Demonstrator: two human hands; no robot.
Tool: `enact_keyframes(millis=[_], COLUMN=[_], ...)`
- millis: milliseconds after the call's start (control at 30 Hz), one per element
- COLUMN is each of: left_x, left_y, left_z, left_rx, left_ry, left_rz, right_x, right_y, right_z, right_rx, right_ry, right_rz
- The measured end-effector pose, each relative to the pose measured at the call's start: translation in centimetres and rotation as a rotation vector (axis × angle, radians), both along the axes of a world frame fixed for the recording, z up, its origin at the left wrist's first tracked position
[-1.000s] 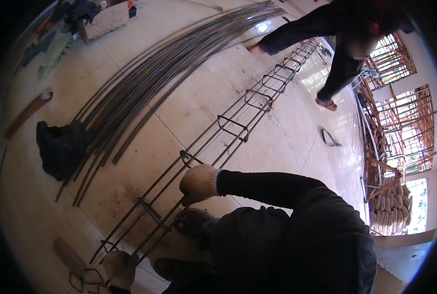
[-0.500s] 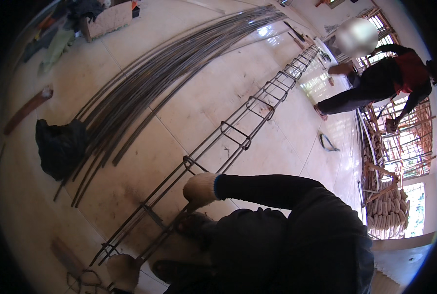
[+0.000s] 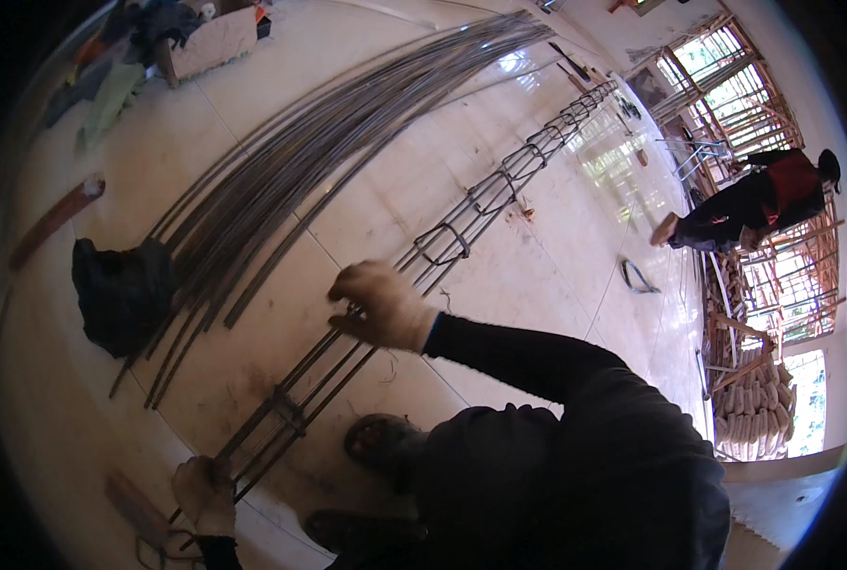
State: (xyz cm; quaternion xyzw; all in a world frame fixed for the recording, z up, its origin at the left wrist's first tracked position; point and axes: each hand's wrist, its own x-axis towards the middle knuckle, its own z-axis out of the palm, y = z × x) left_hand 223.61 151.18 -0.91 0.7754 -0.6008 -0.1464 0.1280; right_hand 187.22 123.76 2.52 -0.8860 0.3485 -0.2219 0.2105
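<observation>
A long rebar cage (image 3: 480,204) of thin steel rods tied with square stirrups runs from the lower left to the far right of the floor. My left hand (image 3: 205,496), in a pale work glove, is closed round the rods at its near end. Farther along, my gloved right hand (image 3: 385,306) curls its fingers and thumb over the cage at a stirrup, partly hiding it. Between my hands, a stirrup (image 3: 288,410) surrounds the rods. My sandalled feet (image 3: 378,439) are beside the cage's near end.
Loose steel rods (image 3: 347,123) lie bundled to the left, with a dark bag (image 3: 119,294) at their near end. A wire loop (image 3: 638,275) lies on the floor at right. A co-worker (image 3: 761,204) stands by the window wall, near stacked sacks (image 3: 751,413).
The cage has turned and its stirrups have shifted. My right hand has moved up onto it, and my left hand has moved slightly up and left. The co-worker has moved right, away from the cage.
</observation>
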Motion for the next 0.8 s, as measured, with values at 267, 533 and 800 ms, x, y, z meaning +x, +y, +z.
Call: enact_keyframes(millis=[267, 533, 800], left_x=[1.2, 4.0, 0.9], left_y=[0.6, -2.8, 1.3], left_z=[-1.0, 0.4, -0.5], left_rx=[-0.053, 0.180, 0.088], left_ry=[0.059, 0.320, 0.048], left_rz=[0.028, 0.184, -0.015], right_x=[-2.3, 0.8, -2.4], right_y=[-2.7, -5.9, -2.6], right_z=[-1.3, -2.0, -2.3], right_rx=[0.160, 0.269, 0.183], right_ry=[0.473, 0.482, 0.404], right_rz=[-0.158, -0.238, -0.276])
